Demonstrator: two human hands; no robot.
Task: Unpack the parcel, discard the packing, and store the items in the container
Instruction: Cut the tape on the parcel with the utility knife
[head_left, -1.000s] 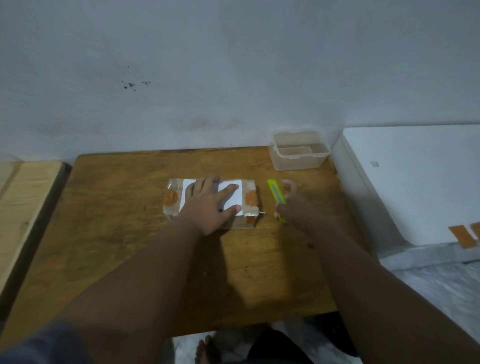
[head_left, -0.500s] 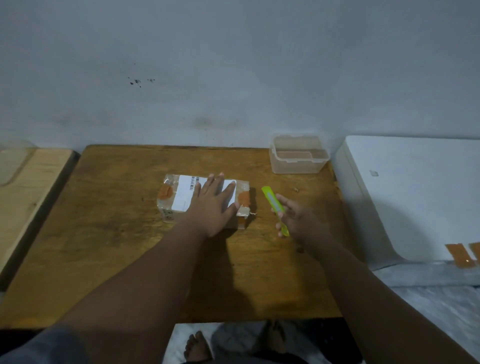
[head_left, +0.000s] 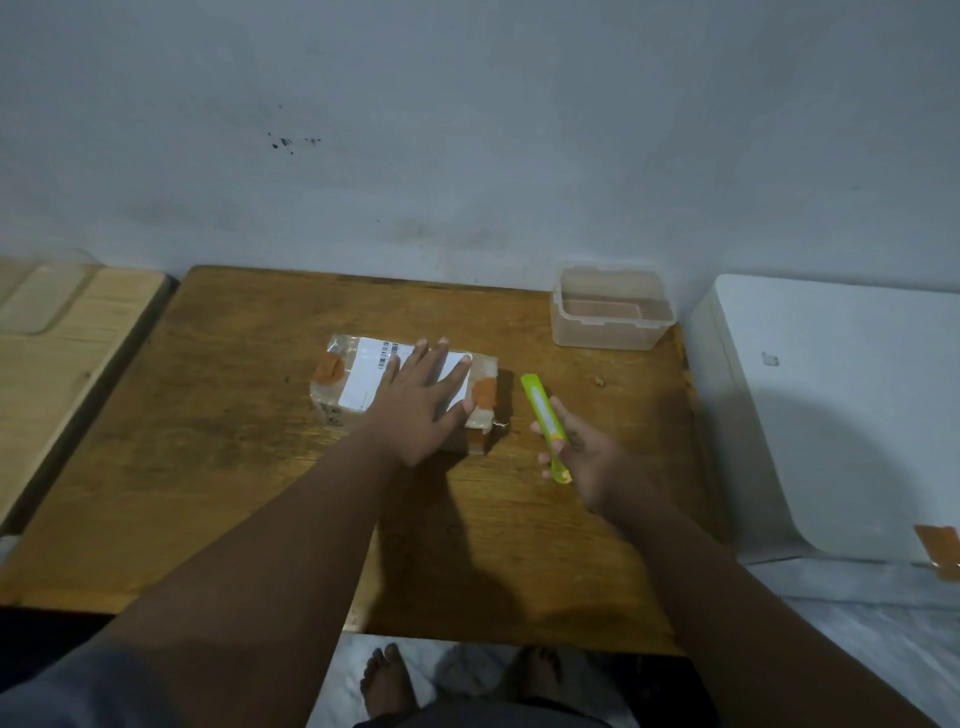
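Left hand (head_left: 423, 402) flat on parcel (head_left: 358, 384), mid-table (head_left: 218, 467).

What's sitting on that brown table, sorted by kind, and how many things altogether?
Parcels: 1, the taped parcel under the left hand
Cutters: 1, the green cutter in the right hand
Containers: 1, the clear plastic container, open
Total: 3

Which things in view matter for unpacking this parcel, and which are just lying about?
Job: taped parcel under left hand; green cutter in right hand; clear container at the table's far right corner.

Lying about: white box on the right; pale wooden board on the left.
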